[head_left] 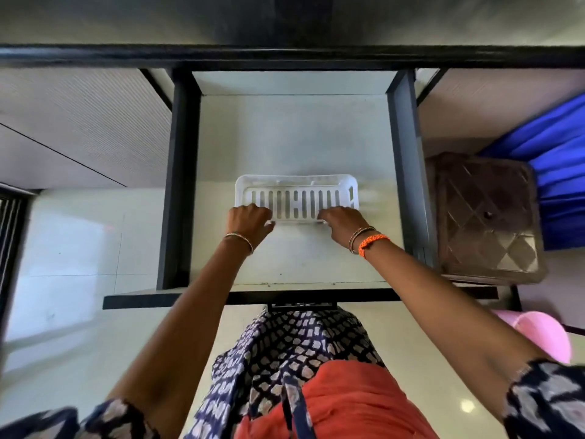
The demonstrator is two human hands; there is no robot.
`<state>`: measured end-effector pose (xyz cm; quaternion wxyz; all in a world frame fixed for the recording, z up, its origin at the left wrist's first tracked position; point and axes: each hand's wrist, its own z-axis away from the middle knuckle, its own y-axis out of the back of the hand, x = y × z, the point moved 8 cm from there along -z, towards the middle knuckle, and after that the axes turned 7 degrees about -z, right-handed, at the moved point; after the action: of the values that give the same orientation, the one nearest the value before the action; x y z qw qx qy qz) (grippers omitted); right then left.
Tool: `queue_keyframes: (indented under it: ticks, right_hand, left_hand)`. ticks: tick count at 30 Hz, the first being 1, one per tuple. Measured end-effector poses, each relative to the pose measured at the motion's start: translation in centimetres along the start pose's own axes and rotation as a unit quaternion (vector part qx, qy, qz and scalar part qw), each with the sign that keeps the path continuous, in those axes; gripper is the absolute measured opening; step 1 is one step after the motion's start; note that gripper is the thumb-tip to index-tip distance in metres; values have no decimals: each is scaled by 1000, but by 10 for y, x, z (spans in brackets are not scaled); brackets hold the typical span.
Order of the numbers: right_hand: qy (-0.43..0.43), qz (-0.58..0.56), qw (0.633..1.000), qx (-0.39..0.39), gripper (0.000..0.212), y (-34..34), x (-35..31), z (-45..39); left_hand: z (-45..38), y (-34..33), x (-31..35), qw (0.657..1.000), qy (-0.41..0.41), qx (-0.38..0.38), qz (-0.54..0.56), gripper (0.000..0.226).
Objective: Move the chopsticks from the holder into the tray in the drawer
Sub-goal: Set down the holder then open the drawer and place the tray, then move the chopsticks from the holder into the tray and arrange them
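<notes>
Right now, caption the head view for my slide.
Both hands, left and right, grip the white slotted tray inside the open drawer.

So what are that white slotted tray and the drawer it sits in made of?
The white slotted tray looks like moulded plastic: smooth, slightly glossy, with rounded corners and even slots. The drawer seems laminated board, with a pale matt floor and dark flat sides, though metal is possible.

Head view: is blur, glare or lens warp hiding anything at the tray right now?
Head view: the tray and both hands, left hand and right hand, look slightly motion-smeared; wide-angle bending shows at the frame edges; soft glare on the drawer floor; no chopsticks discernible.
</notes>
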<state>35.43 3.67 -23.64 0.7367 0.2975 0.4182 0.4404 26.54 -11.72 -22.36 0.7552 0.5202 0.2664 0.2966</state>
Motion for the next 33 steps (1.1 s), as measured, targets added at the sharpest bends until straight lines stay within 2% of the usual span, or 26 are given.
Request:
queue_keyframes:
  ticks: [5, 11, 17, 20, 23, 25, 29, 31, 33]
  right_hand:
    - [-13, -14, 1000, 14, 52, -1, -6, 7]
    - [0, -36, 999, 9, 40, -5, -16, 16]
    - [12, -76, 997, -11, 34, 28, -28, 21]
    - [41, -90, 994, 37, 29, 81, -38, 11]
    - [71, -118, 982, 133, 25, 165, -46, -10]
    - [81, -154, 961, 213, 20, 227, -49, -23]
    - [84, -240, 907, 335, 19, 332, -45, -49]
    - [63, -309, 861, 400, 18, 385, -32, -69]
    - [29, -454, 788, 415, 11, 423, -11, -97]
  left_hand:
    - [10, -2, -1, 1000, 0, -4, 1, 27]
    - [27, -7, 2, 1000, -10, -15, 10, 28]
    - [21, 7, 0, 985, -74, -72, 141, 38]
    - [5, 52, -8, 970, -86, -33, 225, 38]
    - [-36, 125, -29, 961, -78, 54, 258, 26]
    - [-66, 181, -49, 953, -56, 118, 273, 20]
    - [-119, 271, -83, 931, -14, 198, 305, 24]
    - [-147, 309, -96, 920, -10, 237, 311, 24]
    - [-174, 335, -106, 910, -6, 271, 314, 24]
